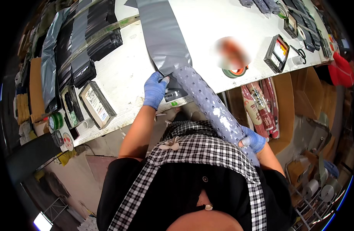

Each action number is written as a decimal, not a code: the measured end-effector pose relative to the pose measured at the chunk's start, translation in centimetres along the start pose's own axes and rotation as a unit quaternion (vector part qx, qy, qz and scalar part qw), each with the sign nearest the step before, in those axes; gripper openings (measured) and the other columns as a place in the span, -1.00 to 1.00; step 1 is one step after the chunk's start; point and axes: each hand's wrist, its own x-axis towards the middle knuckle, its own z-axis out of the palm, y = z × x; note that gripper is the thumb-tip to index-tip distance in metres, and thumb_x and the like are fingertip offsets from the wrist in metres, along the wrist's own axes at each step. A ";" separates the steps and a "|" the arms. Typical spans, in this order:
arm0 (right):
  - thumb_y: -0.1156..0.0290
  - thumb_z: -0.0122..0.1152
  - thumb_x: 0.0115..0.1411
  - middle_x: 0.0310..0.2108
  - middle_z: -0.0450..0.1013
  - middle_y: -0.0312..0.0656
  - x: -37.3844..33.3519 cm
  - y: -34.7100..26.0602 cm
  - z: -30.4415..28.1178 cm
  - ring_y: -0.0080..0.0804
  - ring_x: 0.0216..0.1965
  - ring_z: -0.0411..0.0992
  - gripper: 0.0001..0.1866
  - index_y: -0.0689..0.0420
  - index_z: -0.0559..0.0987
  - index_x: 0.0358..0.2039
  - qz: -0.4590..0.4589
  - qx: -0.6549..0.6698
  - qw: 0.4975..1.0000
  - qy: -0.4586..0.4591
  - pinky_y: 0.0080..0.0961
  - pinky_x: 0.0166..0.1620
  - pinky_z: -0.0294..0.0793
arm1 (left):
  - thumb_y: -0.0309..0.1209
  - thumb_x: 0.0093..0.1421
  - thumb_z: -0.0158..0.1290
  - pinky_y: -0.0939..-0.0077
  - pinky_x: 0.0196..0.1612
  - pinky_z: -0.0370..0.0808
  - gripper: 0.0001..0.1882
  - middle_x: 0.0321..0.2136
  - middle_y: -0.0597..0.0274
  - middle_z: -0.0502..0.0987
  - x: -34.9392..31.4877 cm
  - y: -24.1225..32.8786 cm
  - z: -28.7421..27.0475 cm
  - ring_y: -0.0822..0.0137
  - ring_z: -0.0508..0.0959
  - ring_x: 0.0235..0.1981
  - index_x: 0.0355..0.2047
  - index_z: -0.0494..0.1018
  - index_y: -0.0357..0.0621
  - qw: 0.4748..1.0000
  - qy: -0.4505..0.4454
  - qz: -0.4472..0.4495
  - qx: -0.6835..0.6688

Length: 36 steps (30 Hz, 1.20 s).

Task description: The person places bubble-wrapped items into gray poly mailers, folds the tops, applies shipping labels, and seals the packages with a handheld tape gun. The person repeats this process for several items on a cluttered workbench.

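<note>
A long roll in shiny grey-blue film with dark spots slants from the table edge down to my right side. Its far end sits in the mouth of a grey plastic mailing bag that lies flat, stretching away across the table. In a blue glove, my left hand pinches the bag's open edge, left of the roll. My right hand, also gloved in blue, is wrapped round the roll's near end; part of its fingers is hidden behind the roll.
Stacks of black and grey bags line the white table's left side. Black trays stand near its front edge. Rolls of tape, another tray and scissors are on the right. Below are cardboard boxes with wrapped rolls.
</note>
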 end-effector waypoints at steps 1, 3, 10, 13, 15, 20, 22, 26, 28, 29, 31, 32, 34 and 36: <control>0.25 0.43 -0.26 0.27 0.29 -0.06 -0.2 -0.2 0.3 -0.26 0.31 0.22 0.10 0.30 0.18 0.34 0.006 0.014 1.000 -0.004 -0.41 0.40 -0.05 | -0.46 0.19 0.14 0.45 -0.37 0.59 -0.69 -0.26 0.06 0.63 0.1 0.7 0.2 0.23 0.63 -0.42 -0.03 0.51 -0.19 1.000 0.008 0.002 -0.001; 0.23 0.44 -0.31 0.27 0.28 -0.02 -0.7 -0.4 0.2 -0.25 0.30 0.23 0.14 0.31 0.18 0.34 0.014 0.033 0.999 0.001 -0.41 0.39 -0.04 | -0.47 0.18 0.14 0.45 -0.39 0.58 -0.71 -0.30 0.08 0.62 1.2 1.0 0.8 0.26 0.61 -0.45 -0.07 0.51 -0.23 0.999 0.025 0.027 0.007; 0.24 0.40 -0.29 0.24 0.29 -0.01 -0.4 -1.2 2.1 -0.22 0.22 0.30 0.12 0.29 0.17 0.34 0.002 0.088 0.996 0.028 -0.37 0.31 0.17 | -0.52 0.16 0.13 0.33 -0.24 0.54 -0.78 -0.33 -0.02 0.60 0.2 3.9 0.9 0.12 0.61 -0.36 -0.17 0.47 -0.28 0.994 0.080 -0.010 -0.073; 0.24 0.40 -0.28 0.24 0.29 -0.02 -0.6 -0.8 2.0 -0.22 0.21 0.31 0.11 0.29 0.16 0.34 -0.003 0.085 0.996 0.027 -0.37 0.29 0.19 | -0.53 0.17 0.11 0.25 -0.19 0.51 -0.82 -0.35 -0.03 0.59 0.3 4.3 -0.2 0.05 0.59 -0.34 -0.20 0.48 -0.25 0.961 0.162 0.200 0.104; 0.24 0.39 -0.27 0.24 0.29 -0.03 -0.4 -0.8 1.9 -0.23 0.20 0.31 0.11 0.28 0.16 0.34 -0.008 0.079 0.996 0.026 -0.37 0.28 0.20 | -0.52 0.16 0.09 0.23 -0.21 0.50 -0.86 -0.37 -0.05 0.57 1.5 4.5 -1.0 -0.01 0.57 -0.34 -0.25 0.46 -0.23 0.932 0.167 0.278 0.163; 0.25 0.39 -0.25 0.23 0.29 -0.04 -0.5 -0.5 1.8 -0.23 0.19 0.31 0.10 0.28 0.15 0.35 -0.023 0.064 0.997 0.033 -0.38 0.25 0.24 | -0.48 0.18 0.07 0.26 -0.20 0.48 -0.86 -0.35 -0.05 0.56 3.5 5.0 -1.5 -0.01 0.56 -0.32 -0.25 0.46 -0.20 0.909 0.183 0.325 0.187; 0.25 0.38 -0.25 0.23 0.29 -0.05 -0.8 -0.2 1.6 -0.24 0.18 0.31 0.10 0.27 0.14 0.35 -0.035 0.059 0.997 0.039 -0.38 0.24 0.25 | -0.46 0.19 0.05 0.27 -0.16 0.48 -0.83 -0.31 -0.06 0.56 4.5 5.2 -1.8 0.01 0.57 -0.27 -0.21 0.47 -0.21 0.898 0.217 0.332 0.192; 0.26 0.38 -0.23 0.23 0.28 -0.06 -2.1 0.5 0.3 -0.24 0.17 0.32 0.09 0.27 0.13 0.35 -0.077 0.043 0.994 0.059 -0.38 0.22 0.27 | -0.39 0.26 0.00 0.30 -0.05 0.46 -0.67 -0.17 -0.12 0.57 12.9 -1.2 -10.8 0.14 0.58 -0.15 -0.02 0.39 -0.32 0.919 0.355 0.173 0.008; 0.26 0.37 -0.22 0.22 0.28 -0.07 -2.9 1.1 -0.7 -0.25 0.16 0.32 0.09 0.26 0.12 0.36 -0.129 0.026 0.987 0.088 -0.38 0.21 0.29 | -0.38 0.26 0.03 0.34 -0.01 0.45 -0.64 -0.13 -0.12 0.57 10.6 2.2 -14.1 0.01 0.59 -0.11 -0.01 0.40 -0.37 0.932 0.299 0.123 0.165; 0.26 0.37 -0.22 0.22 0.28 -0.07 -2.9 0.9 -1.5 -0.25 0.16 0.32 0.09 0.26 0.12 0.36 -0.158 0.007 0.983 0.093 -0.38 0.21 0.29 | -0.45 0.26 0.02 0.40 -0.14 0.49 -0.72 -0.24 -0.01 0.58 10.4 1.8 -15.1 0.15 0.60 -0.25 -0.04 0.44 -0.27 0.924 0.260 0.198 0.200; 0.27 0.37 -0.21 0.22 0.28 -0.07 -0.4 -0.3 -3.3 -0.25 0.15 0.32 0.09 0.26 0.12 0.36 -0.239 -0.041 0.964 0.111 -0.39 0.20 0.31 | -0.44 0.26 0.05 0.38 -0.08 0.53 -0.71 -0.20 0.06 0.59 10.3 3.4 -12.3 0.11 0.63 -0.18 -0.01 0.44 -0.19 0.979 0.110 0.170 0.007; 0.27 0.37 -0.21 0.22 0.28 -0.08 1.7 -1.4 -4.3 -0.25 0.15 0.32 0.08 0.26 0.11 0.36 -0.280 -0.070 0.951 0.108 -0.39 0.19 0.31 | -0.44 0.25 0.06 0.29 -0.05 0.56 -0.71 -0.19 0.07 0.59 9.0 5.7 -10.9 0.08 0.62 -0.16 -0.01 0.44 -0.16 0.977 0.044 0.118 -0.175; 0.29 0.37 -0.17 0.22 0.27 -0.12 6.6 -5.7 -5.3 -0.35 0.20 0.26 0.06 0.27 0.12 0.36 -0.276 -0.183 0.939 0.088 -0.48 0.25 0.22 | -0.42 0.25 0.08 -0.07 0.03 0.56 -0.71 -0.16 0.03 0.57 7.4 8.0 -9.7 0.01 0.59 -0.08 -0.02 0.44 -0.16 0.910 -0.075 0.055 -0.404; 0.32 0.32 -0.06 0.06 0.41 -0.10 11.1 -10.1 -2.0 -0.37 0.06 0.38 -0.11 0.30 0.22 0.29 -0.181 -0.311 0.910 0.205 -0.51 0.11 0.36 | -0.40 0.25 0.08 -0.09 0.06 0.54 -0.70 -0.13 -0.01 0.55 7.1 8.5 -9.3 0.00 0.57 -0.05 -0.03 0.43 -0.22 0.878 -0.136 0.033 -0.458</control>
